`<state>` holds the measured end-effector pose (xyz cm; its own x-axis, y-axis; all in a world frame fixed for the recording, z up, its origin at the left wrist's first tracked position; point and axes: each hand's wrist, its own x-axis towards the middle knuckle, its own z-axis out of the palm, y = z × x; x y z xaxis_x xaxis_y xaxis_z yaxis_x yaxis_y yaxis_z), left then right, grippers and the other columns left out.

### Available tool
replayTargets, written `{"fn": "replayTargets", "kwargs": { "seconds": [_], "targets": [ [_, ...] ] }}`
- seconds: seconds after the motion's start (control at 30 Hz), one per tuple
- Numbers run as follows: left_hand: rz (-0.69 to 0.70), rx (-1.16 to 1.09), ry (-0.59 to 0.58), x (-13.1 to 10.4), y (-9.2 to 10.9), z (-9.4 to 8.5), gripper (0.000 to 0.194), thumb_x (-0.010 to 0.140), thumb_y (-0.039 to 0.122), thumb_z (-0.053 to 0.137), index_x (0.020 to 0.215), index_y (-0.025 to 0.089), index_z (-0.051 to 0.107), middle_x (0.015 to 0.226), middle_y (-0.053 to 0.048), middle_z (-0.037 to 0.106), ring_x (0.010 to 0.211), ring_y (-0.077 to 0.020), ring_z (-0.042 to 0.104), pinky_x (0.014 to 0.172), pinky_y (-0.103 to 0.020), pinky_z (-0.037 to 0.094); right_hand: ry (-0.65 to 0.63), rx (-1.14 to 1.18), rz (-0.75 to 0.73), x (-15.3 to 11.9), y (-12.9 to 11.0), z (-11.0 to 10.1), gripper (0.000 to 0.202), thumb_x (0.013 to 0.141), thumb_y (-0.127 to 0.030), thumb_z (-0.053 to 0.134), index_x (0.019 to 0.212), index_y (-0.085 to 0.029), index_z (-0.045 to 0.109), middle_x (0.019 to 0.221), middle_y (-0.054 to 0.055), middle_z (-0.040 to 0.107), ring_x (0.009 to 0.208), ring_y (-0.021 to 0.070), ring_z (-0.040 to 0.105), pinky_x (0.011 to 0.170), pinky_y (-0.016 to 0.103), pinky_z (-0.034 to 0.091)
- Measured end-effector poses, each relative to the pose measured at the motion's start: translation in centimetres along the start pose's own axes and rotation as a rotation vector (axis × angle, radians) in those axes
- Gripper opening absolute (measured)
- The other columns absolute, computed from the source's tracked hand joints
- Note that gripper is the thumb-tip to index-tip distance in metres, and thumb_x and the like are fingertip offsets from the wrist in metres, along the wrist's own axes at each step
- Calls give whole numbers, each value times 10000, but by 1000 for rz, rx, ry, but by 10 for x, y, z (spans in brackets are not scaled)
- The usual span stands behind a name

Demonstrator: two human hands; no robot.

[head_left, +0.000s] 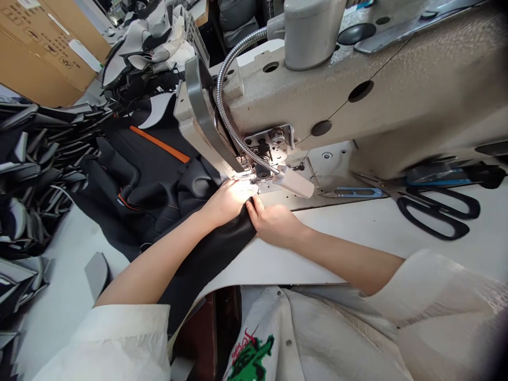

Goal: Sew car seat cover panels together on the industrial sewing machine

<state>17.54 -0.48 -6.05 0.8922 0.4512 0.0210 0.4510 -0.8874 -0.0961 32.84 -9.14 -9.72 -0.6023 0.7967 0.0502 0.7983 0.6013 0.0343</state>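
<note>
Black padded fabric with an orange strip lies under the head of a sewing machine and drapes over the table's front edge. My left hand presses on the fabric right by the needle area, fingertips lost in the lamp's glare. Just to its right, my right hand pinches the fabric's edge with fingers together. The small lamp on a flexible metal neck shines on the spot where both hands meet the fabric.
Black-handled scissors and blue thread snips lie at right on the white table. Stacks of dark cut pieces fill the left side. A cardboard box stands at the back left.
</note>
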Motion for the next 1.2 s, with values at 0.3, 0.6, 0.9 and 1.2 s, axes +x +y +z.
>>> {"fn": "replayTargets", "kwargs": {
  "seconds": [0.3,0.6,0.9,1.2],
  "targets": [
    [-99,134,34,7,9,12,288,900,135,374,975,127,652,1030,-139,638,911,-242,579,830,-401,464,81,-60,49,4,-6,6,518,832,12,252,1302,38,470,1305,324,417,519,180,581,405,294,292],
    [-117,97,54,10,3,24,285,897,120,397,1005,127,661,1005,-114,665,928,-231,589,856,-381,460,67,-27,88,10,1,4,524,833,1,244,1312,58,448,1351,324,354,559,201,613,413,313,345],
    [-161,-21,-109,-41,-31,-62,303,912,252,387,961,202,682,1024,-59,647,970,-188,577,883,-306,449,-49,-51,78,9,8,0,565,814,-17,311,1370,-24,413,1392,260,343,615,215,646,453,322,432],
    [-1217,84,-529,-193,-30,-41,464,873,354,330,944,18,641,872,-257,645,843,-355,633,701,-431,470,29,124,83,6,25,-1,516,773,-48,410,1262,-121,555,1352,165,480,830,227,654,630,327,496]
  ]
}}
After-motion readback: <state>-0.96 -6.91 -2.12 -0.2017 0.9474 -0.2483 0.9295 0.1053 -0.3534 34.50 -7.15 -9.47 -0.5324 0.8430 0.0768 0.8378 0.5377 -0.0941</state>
